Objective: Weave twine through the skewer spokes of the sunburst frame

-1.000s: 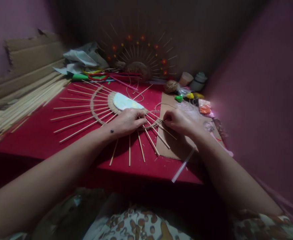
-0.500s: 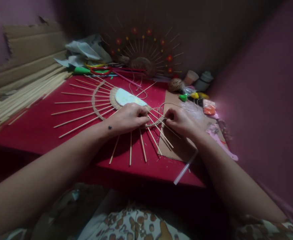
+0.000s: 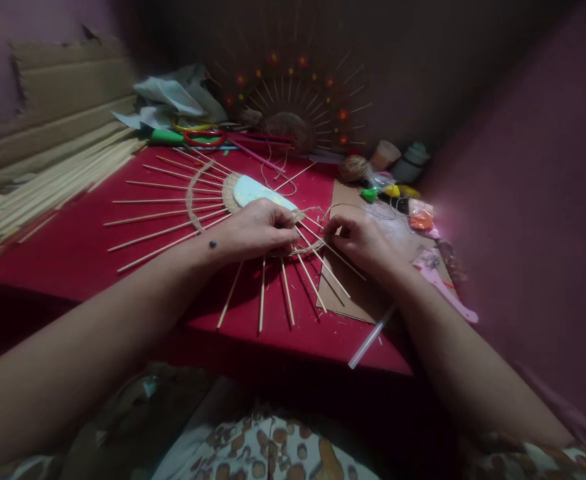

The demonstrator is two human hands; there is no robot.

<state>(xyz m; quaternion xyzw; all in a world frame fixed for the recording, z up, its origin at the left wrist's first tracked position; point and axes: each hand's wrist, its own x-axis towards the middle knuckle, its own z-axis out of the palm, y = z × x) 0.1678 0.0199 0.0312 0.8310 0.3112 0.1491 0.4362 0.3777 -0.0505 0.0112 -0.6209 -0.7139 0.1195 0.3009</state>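
Head view: what is each hand doing?

The left hand is closed, thumb against bent fingers, gripping the fan of sticks near its middle. The right hand is curled just to its right, with thumb and forefinger pinched on the twine; the exact spot between those fingertips is too small to make out.

And where is the fan itself?

On the red desk, under and around the left hand. Its sticks spread leftward from that hand and toward the person. A pale blue half-disc sits just beyond the left hand, and a woven band crosses the sticks to its left, with more of that weaving between the two hands.

What else is near?

A cardboard sheet lies beneath the right hand, a clear tube on its near side. Beyond that hand is a twine ball. Beyond the left hand are red-handled scissors; well to its left, a bundle of loose sticks.
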